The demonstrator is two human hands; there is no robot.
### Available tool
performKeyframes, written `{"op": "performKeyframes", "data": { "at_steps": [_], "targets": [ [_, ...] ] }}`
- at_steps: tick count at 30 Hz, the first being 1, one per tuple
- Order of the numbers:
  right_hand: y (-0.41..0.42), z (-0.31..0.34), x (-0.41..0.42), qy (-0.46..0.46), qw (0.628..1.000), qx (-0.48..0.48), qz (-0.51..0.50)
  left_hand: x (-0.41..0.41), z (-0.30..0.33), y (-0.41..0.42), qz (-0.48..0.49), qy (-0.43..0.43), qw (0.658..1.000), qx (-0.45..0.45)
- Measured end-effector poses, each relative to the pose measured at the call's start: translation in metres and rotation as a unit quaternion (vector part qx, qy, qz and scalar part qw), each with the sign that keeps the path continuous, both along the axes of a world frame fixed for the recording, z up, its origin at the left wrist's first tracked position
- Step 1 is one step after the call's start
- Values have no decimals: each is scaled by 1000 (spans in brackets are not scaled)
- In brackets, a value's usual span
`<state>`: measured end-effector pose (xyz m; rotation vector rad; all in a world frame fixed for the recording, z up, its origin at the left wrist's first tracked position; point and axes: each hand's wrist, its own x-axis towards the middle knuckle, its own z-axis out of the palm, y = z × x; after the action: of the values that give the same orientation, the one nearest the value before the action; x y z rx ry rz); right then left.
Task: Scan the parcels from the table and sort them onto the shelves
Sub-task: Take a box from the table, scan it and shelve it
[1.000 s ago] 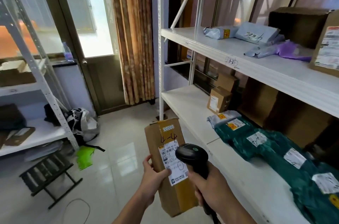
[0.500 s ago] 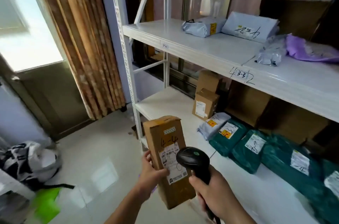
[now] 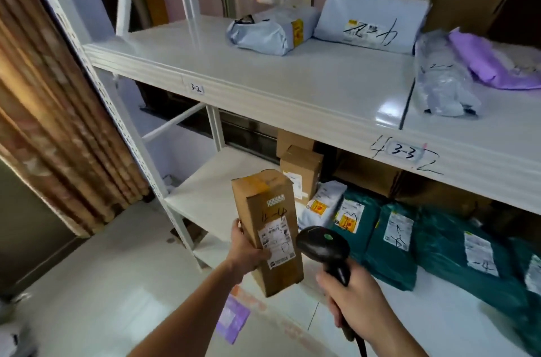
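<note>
A tall brown cardboard parcel (image 3: 265, 210) with a white label and "4-4" written on it stands upright in my left hand (image 3: 244, 251), which grips its lower left side. My right hand (image 3: 355, 302) grips the handle of a black barcode scanner (image 3: 322, 248), whose head sits just right of the parcel's label. Both are held in front of a white shelf unit. Its upper shelf (image 3: 292, 84) carries tags "3-2" and "3-3". The lower shelf (image 3: 210, 195) lies behind the parcel.
Grey and purple mailer bags (image 3: 272, 31) lie on the upper shelf. Small brown boxes (image 3: 301, 169) and several green mailer bags (image 3: 392, 242) fill the lower shelf's right part. A brown curtain (image 3: 52, 122) hangs at left. A purple packet (image 3: 234, 318) lies below on a bottom shelf.
My view has swung right and closer to the shelf unit; the door and floor items left the frame. The parcel and scanner stay in my hands, held together.
</note>
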<state>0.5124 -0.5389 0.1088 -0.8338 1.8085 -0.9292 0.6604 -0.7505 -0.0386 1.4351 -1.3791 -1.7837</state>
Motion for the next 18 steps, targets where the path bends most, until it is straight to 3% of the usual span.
{"op": "performKeyframes", "data": {
  "at_steps": [6,15,18],
  "targets": [
    [-49,-7,12,2,999,8,-54,-18,-14,-81,-83,-41,996,5],
    [-124,-40,54,-11,985,29,-167,-41,-43,-188,-236,-16,971,28],
    [-132,-49,69,-12,979,44,-200,-54,-45,-213,-303,-13,953,-17]
  ]
}}
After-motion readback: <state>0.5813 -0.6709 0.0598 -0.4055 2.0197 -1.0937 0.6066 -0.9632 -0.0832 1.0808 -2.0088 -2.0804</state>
